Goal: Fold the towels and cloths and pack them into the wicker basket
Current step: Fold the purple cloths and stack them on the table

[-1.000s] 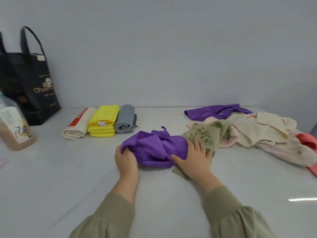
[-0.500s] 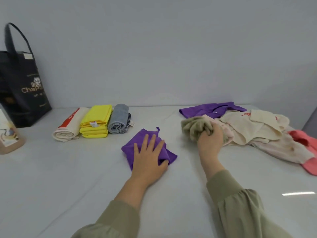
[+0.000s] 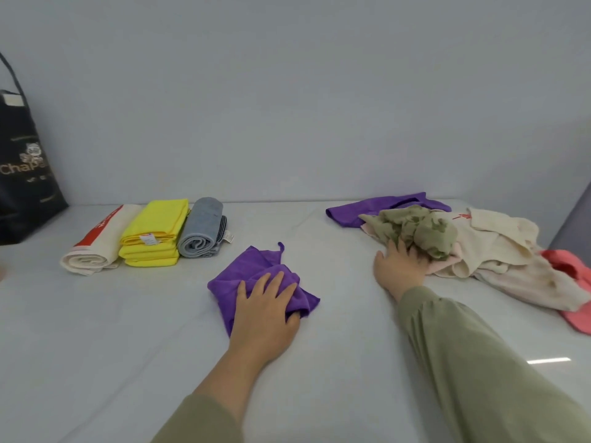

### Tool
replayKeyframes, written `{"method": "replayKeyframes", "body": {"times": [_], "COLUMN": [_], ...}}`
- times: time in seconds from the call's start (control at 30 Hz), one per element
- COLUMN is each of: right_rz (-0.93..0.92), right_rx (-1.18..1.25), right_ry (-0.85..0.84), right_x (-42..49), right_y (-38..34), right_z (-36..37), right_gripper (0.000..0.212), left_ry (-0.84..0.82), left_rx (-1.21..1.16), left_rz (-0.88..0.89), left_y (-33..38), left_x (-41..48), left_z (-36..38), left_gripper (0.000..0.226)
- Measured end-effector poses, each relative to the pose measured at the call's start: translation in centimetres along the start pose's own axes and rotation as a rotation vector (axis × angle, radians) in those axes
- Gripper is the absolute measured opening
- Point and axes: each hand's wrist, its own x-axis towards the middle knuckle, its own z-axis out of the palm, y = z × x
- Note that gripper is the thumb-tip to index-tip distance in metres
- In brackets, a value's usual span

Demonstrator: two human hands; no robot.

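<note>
A crumpled purple cloth [image 3: 256,273] lies on the white table [image 3: 128,330] in front of me. My left hand [image 3: 265,305] lies on it, fingers on top and thumb tucked under a bunched fold, pinching it. My right hand [image 3: 399,266] rests low on the table at the right, its straight fingers touching the lower edge of a balled green leaf-print cloth [image 3: 428,231]. That cloth sits on the unfolded pile of cream towels [image 3: 499,247]. Three finished pieces lie at the back left: a cream-and-red roll [image 3: 92,247], a folded yellow cloth [image 3: 153,235], a grey roll [image 3: 201,231]. No wicker basket is in view.
A black tote bag [image 3: 25,174] stands at the far left against the wall. In the pile at the right, a second purple cloth [image 3: 380,207] lies at the back and a coral-pink cloth [image 3: 572,276] reaches the right edge. A plain wall closes the table's far side.
My right hand carried the green cloth rightward, set it on the pile and let go. My left hand moved from one end of the purple cloth onto it, flat, then bunched a fold.
</note>
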Motion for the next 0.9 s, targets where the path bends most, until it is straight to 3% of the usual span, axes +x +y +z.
{"method": "replayKeyframes", "body": {"times": [0.2, 0.33, 0.43, 0.5, 0.6, 0.7, 0.8, 0.9], "right_rz": [0.037, -0.148, -0.274, -0.342, -0.606, -0.647, -0.517, -0.041], "right_rx": [-0.041, 0.297, 0.736, 0.872, 0.564, 0.391, 0.389, 0.836], "right_ry": [0.123, 0.104, -0.115, -0.293, -0.253, -0.129, 0.092, 0.349], "right_x": [-3.3, -8.1, -11.6, -13.4, -14.9, -15.4, -15.1, -14.2], "right_y": [-3.0, -5.7, -7.7, -8.3, -8.5, -8.7, -8.2, -6.2], "right_z": [0.1, 0.4, 0.1, -0.3, 0.1, 0.4, -0.3, -2.1], "right_gripper": [0.040, 0.035, 0.043, 0.054, 0.074, 0.050, 0.033, 0.029], "left_ry": [0.073, 0.200, 0.354, 0.415, 0.350, 0.295, 0.452, 0.727], "left_rx": [-0.180, -0.563, -0.852, -0.952, -1.049, -1.320, -1.707, -1.660], "left_rz": [-0.007, -0.029, -0.156, -0.214, -0.305, -0.428, -0.638, -0.938], "left_y": [-0.1, -0.4, -1.1, -1.7, -2.4, -3.1, -3.7, -6.0], "left_x": [0.4, -0.1, -0.8, -1.4, -1.9, -2.0, -2.0, -1.9], "left_z": [-0.1, -0.6, -1.2, -1.9, -2.6, -2.1, -2.6, -3.6], "left_gripper": [0.052, 0.049, 0.032, 0.021, 0.025, 0.030, 0.032, 0.023]}}
